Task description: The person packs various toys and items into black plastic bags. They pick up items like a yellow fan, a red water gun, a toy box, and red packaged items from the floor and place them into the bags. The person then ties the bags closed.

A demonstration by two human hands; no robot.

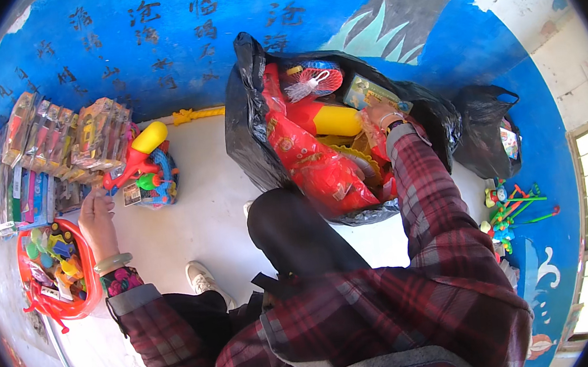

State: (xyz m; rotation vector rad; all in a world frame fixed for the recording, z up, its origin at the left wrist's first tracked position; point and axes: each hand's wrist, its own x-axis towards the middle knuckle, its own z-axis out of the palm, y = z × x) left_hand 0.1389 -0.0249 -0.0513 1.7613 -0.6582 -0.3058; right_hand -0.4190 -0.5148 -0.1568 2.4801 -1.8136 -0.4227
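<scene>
My right hand (381, 113) reaches into a large black plastic bag (246, 135). It is beside a boxed toy (370, 92) with a printed front and next to red plastic packaging (313, 165). Its fingertips are partly hidden, so I cannot tell whether they grip anything. Also in the bag lie a yellow-ended red toy (335, 120) and a red net pouch (323, 79). My left hand (98, 220) is at the left, its fingertips close to a red and yellow toy (132, 157); whether they touch it is unclear.
Stacked clear-packed toys (98, 134) and boxed toys (21, 196) stand against the blue wall (178, 50). Below them is a red tub (91, 269) of small toys. A smaller black bag (482, 131) and colourful stick toys (509, 212) are at the right.
</scene>
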